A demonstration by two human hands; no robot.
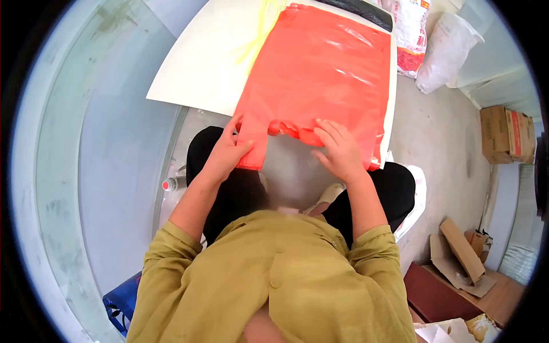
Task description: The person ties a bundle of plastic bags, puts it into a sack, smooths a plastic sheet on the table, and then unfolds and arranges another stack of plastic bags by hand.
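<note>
A stack of thin red plastic bags [320, 68] lies flat, its cut-out edge towards me and a handle strip on each side. My left hand [226, 153] is closed on the left handle strip [254, 146], thumb on top and the other fingers partly hidden by the plastic. My right hand [341, 150] lies at the right end of the cut-out, its fingers stretched over the bags and its thumb apart below. Between the hands, a crumpled red strip [294, 130] runs along the cut-out edge and reaches the right fingers.
Under the bags is a white board [197, 63] with yellow strings [258, 37] and a black roll [360, 12]. White sacks [449, 48] stand at the upper right. Cardboard boxes [506, 134] are at the right. A bottle [174, 183] lies by my left leg, beside a pale glass panel [120, 143].
</note>
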